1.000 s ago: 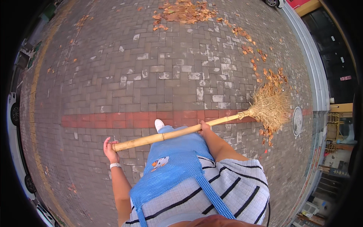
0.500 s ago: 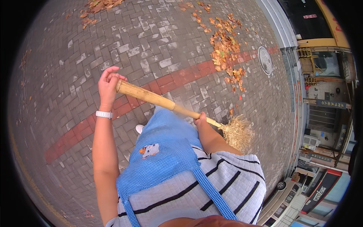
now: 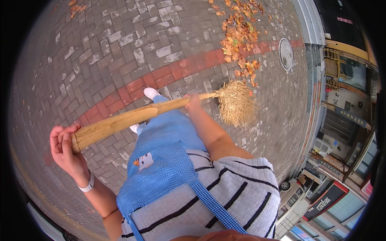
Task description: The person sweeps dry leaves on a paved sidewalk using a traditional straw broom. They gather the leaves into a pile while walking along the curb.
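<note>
A bamboo-handled straw broom crosses my body, its bristle head (image 3: 237, 104) over the paving at right of centre. My left hand (image 3: 65, 149) is closed round the thick end of the bamboo handle (image 3: 132, 116), palm turned up, a white band on its wrist. My right hand (image 3: 192, 102), blurred, grips the thinner part of the handle just short of the bristles. A scattered band of dry orange leaves (image 3: 237, 32) lies just beyond the broom head. Below the handle are my blue apron and white shoes (image 3: 151, 92).
Herringbone brick paving (image 3: 112, 48) has a red stripe (image 3: 161, 75) across it. A round manhole cover (image 3: 286, 54) sits right of the leaves. Along the right are a step, shopfronts (image 3: 348, 124) and a parked vehicle (image 3: 292, 193); another car (image 3: 46, 225) shows at the lower left.
My left hand rose, then swung down and leftward with the handle end. The bristle head has shifted left, and most recently upward, closer to the leaves. The view has also turned.
</note>
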Available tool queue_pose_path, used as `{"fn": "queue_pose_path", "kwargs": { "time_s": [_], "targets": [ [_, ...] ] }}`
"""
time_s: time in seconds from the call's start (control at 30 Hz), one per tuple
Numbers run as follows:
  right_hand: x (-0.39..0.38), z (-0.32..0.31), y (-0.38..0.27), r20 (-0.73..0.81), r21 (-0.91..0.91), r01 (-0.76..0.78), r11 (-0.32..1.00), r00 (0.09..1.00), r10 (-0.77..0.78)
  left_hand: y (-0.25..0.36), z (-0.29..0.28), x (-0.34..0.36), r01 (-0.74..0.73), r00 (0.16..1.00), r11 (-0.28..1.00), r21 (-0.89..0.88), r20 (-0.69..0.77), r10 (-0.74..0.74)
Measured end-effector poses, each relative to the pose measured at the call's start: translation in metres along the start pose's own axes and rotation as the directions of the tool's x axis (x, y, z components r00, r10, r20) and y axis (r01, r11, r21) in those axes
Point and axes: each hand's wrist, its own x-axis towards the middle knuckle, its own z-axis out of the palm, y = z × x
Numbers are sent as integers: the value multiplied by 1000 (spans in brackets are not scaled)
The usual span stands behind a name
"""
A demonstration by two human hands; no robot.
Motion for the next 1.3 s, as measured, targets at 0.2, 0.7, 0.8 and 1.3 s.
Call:
{"fn": "queue_pose_path", "kwargs": {
  "time_s": [0.2, 0.7, 0.8, 1.3],
  "targets": [
    [-42, 146, 51, 348, -288, -77, 955, 920, 179, 27, -56, -106, -35, 826, 996, 88, -558, 78],
    [-96, 336, 118, 716, -654, 414, 634, 609, 341, -105, 21, -203, -218, 287, 975, -31, -957, 34],
    [-77, 314, 107, 692, -681, 506, 528, 681, 239, -140, 17, -222, -124, 243, 965, -230, -950, -195],
    [77, 86, -142, 340, -629, 202, 750, 940, 32, -189, 68, -225, -91, 673, 963, -253, -728, -128]
  ]
}}
